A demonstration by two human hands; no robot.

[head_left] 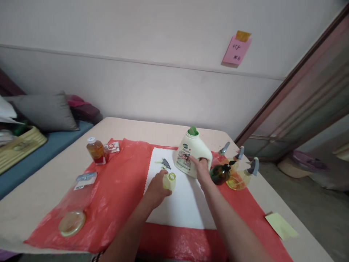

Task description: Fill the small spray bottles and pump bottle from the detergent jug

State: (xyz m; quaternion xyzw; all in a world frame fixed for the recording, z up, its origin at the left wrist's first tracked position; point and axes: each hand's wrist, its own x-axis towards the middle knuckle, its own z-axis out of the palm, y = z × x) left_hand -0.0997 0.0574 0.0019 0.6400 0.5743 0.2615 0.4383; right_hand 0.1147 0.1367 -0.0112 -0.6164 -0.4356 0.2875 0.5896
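Observation:
My left hand (156, 189) is closed around a small pale-yellow bottle (169, 181) whose mouth is uncapped, standing on a white cloth (180, 207). Just behind the bottle lies its grey-and-green spray head (164, 163). My right hand (202, 169) grips the handle of a white detergent jug (191, 153) with a green cap, which stands upright at the cloth's far edge. The cloth lies on a red plastic sheet (120, 189) spread over the table.
Right of the jug stand a dark green bottle (219, 174) and several yellow spray bottles (240, 174) with grey triggers. An amber bottle (96, 150) stands far left, a clear bottle (75, 209) lies near left. A yellow note (280, 225) lies by the right edge.

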